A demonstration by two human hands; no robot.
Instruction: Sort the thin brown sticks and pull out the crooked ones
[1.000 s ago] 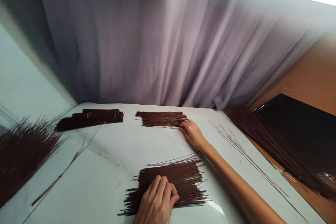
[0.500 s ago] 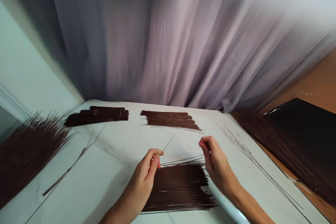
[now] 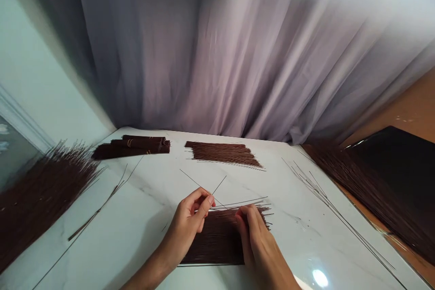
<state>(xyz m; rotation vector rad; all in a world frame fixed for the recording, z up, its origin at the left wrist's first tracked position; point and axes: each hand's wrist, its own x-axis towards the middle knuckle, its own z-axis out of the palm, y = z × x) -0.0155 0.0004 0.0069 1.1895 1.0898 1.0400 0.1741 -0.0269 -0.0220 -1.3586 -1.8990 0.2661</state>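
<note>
My left hand [image 3: 193,213] is closed in a pinch around a thin brown stick [image 3: 219,183], which looks like an incense stick and points up to the right. A second thin brown stick [image 3: 190,178] crosses it at the fingertips and slopes down toward my right hand [image 3: 253,231]. The fingers of that hand are pinched together at its lower end, though the contact itself is hard to see. Under both hands lies a flat layer of brown sticks [image 3: 217,240], laid side by side; my right hand covers part of its right side.
Rolled, banded bundles [image 3: 132,147] and another flat layer of sticks [image 3: 222,154] lie at the back of the white table [image 3: 163,244]. A big loose heap [image 3: 44,190] is at the left. Several long sticks [image 3: 333,204] lie at the right, beside a further heap [image 3: 367,199].
My right hand has come down and left, over the layer of sticks. A second stick now crosses the one in my left hand, which has stayed about where it was.
</note>
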